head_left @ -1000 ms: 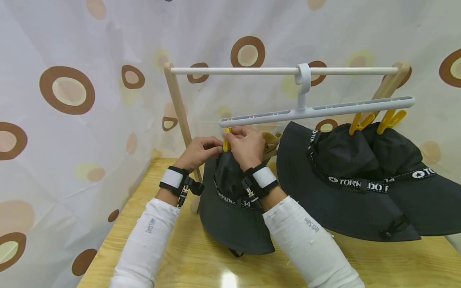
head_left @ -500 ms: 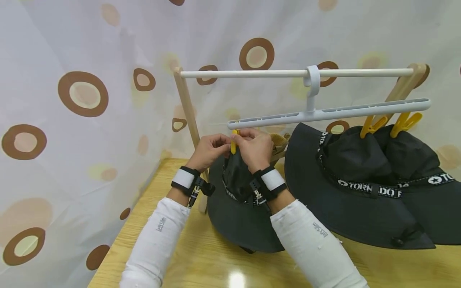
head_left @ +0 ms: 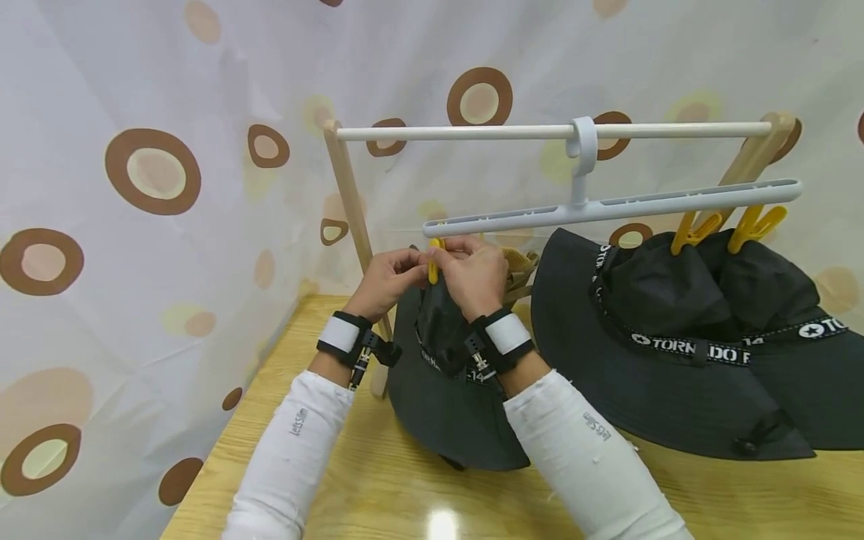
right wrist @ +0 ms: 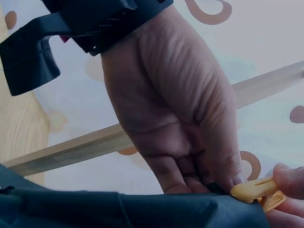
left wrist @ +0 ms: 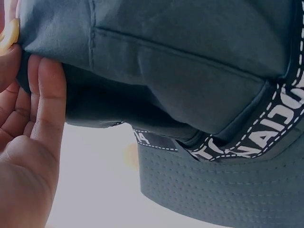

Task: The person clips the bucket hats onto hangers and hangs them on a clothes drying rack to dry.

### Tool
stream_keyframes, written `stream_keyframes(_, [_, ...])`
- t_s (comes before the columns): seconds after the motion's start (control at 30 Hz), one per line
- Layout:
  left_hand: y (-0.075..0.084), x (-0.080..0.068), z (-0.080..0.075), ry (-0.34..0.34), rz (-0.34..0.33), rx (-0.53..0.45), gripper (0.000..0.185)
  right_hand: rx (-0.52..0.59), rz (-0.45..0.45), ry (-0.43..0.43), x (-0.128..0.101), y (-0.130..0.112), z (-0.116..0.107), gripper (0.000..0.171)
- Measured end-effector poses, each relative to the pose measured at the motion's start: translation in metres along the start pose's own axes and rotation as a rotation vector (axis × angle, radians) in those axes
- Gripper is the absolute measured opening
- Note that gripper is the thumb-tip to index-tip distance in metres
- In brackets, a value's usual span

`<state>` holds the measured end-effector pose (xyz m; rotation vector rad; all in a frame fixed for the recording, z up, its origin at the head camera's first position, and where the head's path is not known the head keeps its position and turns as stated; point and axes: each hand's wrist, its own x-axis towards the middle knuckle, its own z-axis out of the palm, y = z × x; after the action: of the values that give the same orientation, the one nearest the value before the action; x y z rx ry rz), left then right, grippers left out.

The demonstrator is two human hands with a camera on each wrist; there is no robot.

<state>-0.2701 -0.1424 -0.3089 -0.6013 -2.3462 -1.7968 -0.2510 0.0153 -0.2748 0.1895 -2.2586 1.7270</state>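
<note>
Barely anything has shifted: both hands stay at the yellow clip [head_left: 433, 266] under the hanger bar [head_left: 607, 208], the left hand [head_left: 387, 281] and right hand [head_left: 472, 276] pinching clip and dark hat [head_left: 448, 375] crown together; fastening looks unfinished.

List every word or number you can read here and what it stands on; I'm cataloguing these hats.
"TORN" and "DO", split by a strap loop, after a star sign: band of the middle hat.
"TO" after a star: band of the right hat, cut off by the frame edge.
"14": band of the left hat, the rest hidden by the wrist.
"Let's Slim": both white sleeves, small and only roughly legible.
Band lettering in the left wrist view is upside down and partial; not readable.
</note>
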Motion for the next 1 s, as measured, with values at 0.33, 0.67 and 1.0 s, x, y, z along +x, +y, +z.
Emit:
stream_keyframes(0.33, [0.002,0.005,0.0,0.044,-0.019,0.016,0.024,-0.124,-0.036,-0.016,0.001,-0.001,0.001,0.039])
stream_keyframes(0.67, [0.005,0.002,-0.015,0.168,-0.079,-0.022,0.024,-0.146,-0.205,-0.247,-0.015,-0.013,-0.012,0.035])
stream_keyframes(1.0, [0.023,-0.026,-0.019,0.314,-0.019,0.033,0.03,-0.138,-0.289,-0.384,-0.047,-0.019,-0.041,0.032])
